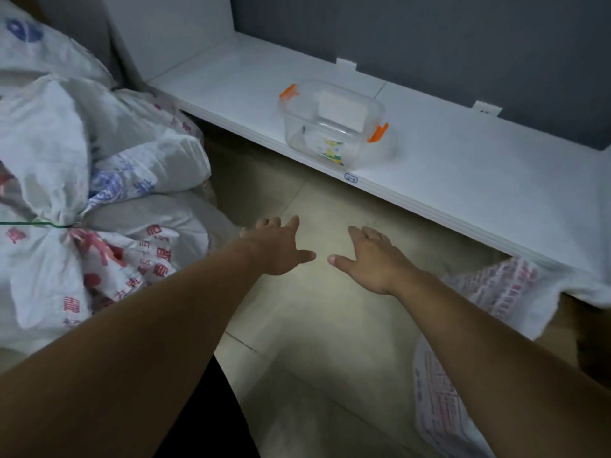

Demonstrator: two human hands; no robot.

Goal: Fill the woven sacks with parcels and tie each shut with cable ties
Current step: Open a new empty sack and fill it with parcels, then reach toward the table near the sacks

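Both hands, the left hand (277, 247) and right hand (370, 259), were held empty with fingers spread over the floor (314, 325). The tied woven sack (66, 226), cinched by a green cable tie (33, 223), lay to the left of the left hand, the nearer one.

Clear tub (334, 123) on white shelf (463, 180)

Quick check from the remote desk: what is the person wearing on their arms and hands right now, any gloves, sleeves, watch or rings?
Nothing shows: the left hand and right hand are bare, without gloves, and both forearms are uncovered as far up as the frame shows. No watch, band or ring shows. Nails look short.
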